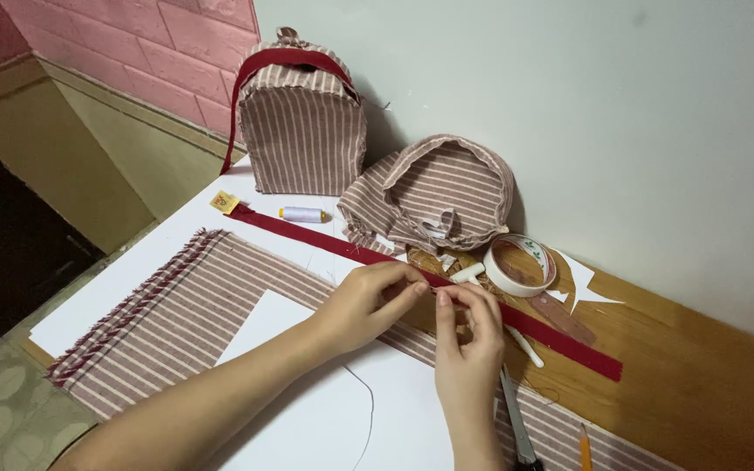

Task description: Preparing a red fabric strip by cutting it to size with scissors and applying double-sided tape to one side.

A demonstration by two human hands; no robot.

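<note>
Both hands meet mid-bench over the dark red strip (447, 292), which runs diagonally from the yellow tag (224, 202) near the far-left corner toward the right edge. Left hand (368, 301): fingers closed in a narrow pinch on the strip's edge. Right hand (469, 336): also a narrow pinch, thumb + forefinger nipping something tiny at the strip, prob a pin or needle, too small to tell. Strip lies partly on the striped fabric (176, 310), w/ white paper (325, 410) on top of that near the front edge. Scissors (517, 427) just beside the right wrist, pencil (585, 447) near them. Tape roll (521, 264), white thread spool (304, 214), striped bag (303, 122) toward the wall. Risks, imo: strip could skew or slip off line if either pinch loosens; a sharp could prick a fingertip; the wrist could knock the scissors.
</note>
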